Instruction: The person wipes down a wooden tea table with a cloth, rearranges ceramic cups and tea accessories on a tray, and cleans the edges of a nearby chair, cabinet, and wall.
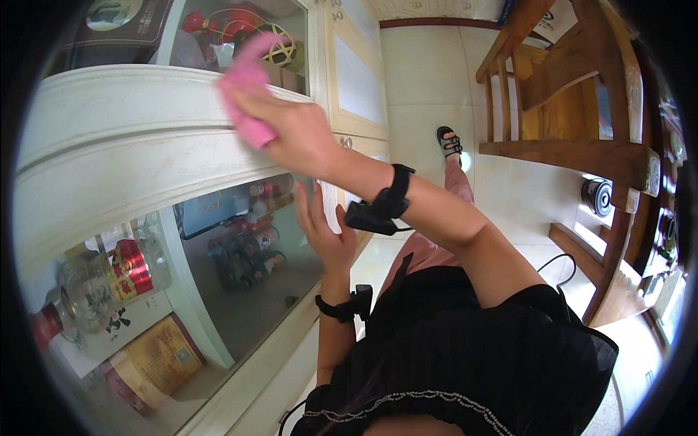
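Observation:
A pink cloth (245, 73) is bunched in my right hand (302, 133). The cloth lies over the cream-white wooden cabinet rail (147, 103) and is blurred, its top end in front of the upper glass pane. Lower down, my left hand (330, 240) has its fingers spread beside the right end of the lower glass pane (218, 321); whether it touches the cabinet I cannot tell. Behind the lower glass are a clear glass bottle with a red label (131, 267), a tan printed package (158, 359) and several dark bottles (245, 261).
Red ornaments (234, 24) and a round jar in yellow netting (283, 49) sit behind the upper glass. Cabinet doors with knobs (346, 143) adjoin on the right. A wooden armchair (567, 147) stands on the tiled floor (422, 71), across from my sandalled foot (450, 143).

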`<state>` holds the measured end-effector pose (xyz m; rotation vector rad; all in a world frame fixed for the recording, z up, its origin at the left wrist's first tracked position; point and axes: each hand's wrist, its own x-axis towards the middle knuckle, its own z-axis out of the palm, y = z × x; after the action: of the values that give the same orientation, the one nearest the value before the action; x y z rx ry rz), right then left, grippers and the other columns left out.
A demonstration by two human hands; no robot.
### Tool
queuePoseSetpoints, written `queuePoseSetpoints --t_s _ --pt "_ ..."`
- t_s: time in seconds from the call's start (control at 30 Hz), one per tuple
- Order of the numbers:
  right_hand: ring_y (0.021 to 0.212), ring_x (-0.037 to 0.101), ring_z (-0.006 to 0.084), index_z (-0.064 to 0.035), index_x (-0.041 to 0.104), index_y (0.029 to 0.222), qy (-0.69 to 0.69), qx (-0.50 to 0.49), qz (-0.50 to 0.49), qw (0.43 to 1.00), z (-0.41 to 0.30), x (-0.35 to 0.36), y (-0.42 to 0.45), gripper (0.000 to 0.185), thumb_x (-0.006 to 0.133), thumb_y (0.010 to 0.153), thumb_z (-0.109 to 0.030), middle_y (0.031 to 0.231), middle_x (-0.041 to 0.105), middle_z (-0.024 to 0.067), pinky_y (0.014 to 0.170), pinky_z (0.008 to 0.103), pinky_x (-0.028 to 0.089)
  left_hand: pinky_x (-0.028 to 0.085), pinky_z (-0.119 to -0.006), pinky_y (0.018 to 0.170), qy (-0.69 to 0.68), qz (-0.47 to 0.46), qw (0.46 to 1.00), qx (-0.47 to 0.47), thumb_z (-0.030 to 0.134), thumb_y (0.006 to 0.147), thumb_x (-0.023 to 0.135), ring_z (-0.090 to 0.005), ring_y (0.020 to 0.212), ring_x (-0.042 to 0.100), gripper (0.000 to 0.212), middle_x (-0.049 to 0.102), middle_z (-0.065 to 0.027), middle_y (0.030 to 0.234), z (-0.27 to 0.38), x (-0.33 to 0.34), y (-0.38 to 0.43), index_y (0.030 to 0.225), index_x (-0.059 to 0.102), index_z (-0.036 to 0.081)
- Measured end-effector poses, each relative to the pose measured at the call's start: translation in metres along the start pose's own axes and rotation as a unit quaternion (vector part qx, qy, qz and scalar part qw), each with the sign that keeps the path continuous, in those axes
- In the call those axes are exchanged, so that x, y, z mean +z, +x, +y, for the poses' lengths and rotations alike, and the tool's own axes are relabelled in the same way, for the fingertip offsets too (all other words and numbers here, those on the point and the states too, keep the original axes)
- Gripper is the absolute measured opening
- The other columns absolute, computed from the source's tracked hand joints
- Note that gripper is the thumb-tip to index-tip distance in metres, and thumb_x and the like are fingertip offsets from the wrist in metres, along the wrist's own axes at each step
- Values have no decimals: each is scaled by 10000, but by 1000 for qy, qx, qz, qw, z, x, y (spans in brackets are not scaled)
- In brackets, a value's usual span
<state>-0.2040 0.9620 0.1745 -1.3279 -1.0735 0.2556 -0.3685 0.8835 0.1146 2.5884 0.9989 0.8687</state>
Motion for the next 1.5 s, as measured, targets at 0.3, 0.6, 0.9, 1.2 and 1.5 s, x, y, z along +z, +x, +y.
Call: queuePoseSetpoints --t_s 0.3,0.6,0.9,1.2,1.5 --pt "1452 360 398 -213 389 1549 93 -119 5 988 -13 5 10 761 628 845 -52 1561 376 234 1205 448 322 296 -464 1163 -44 -53 997 -44 109 894 644 -412 1430 352 529 365 -228 1557 9 -2 3 1400 540 -3" --pt "1433 367 427 -196 212 1612 37 118 -155 980 19 18 -65 887 611 834 -50 1600 287 260 1061 436 480 356 -485 1116 -15 -121 989 -79 111 891 640 -467 1343 440 515 460 -277 1467 -26 1 -34 1380 525 -3" --pt "1492 296 363 -239 396 1552 83 -145 -52 985 -50 11 -30 910 603 732 97 1623 297 166 1220 464 295 432 -487 978 -71 -231 970 0 239 868 702 -378 1154 567 475 596 -208 1250 -29 3 -40 1273 583 19" --pt "1491 305 336 -230 289 1594 140 193 -181 954 93 16 -190 900 473 789 129 1609 334 164 1216 359 288 413 -488 1043 -27 -267 961 -62 78 874 648 -404 1203 529 375 558 -206 1356 -42 23 -105 1245 629 25" --pt "1345 503 408 -269 221 1612 122 377 -196 897 105 24 -164 834 532 850 -132 1543 415 241 1120 377 398 397 -471 1080 -17 -259 963 -69 46 876 648 -385 1269 517 443 521 -170 1458 -32 1 -127 1315 611 88"
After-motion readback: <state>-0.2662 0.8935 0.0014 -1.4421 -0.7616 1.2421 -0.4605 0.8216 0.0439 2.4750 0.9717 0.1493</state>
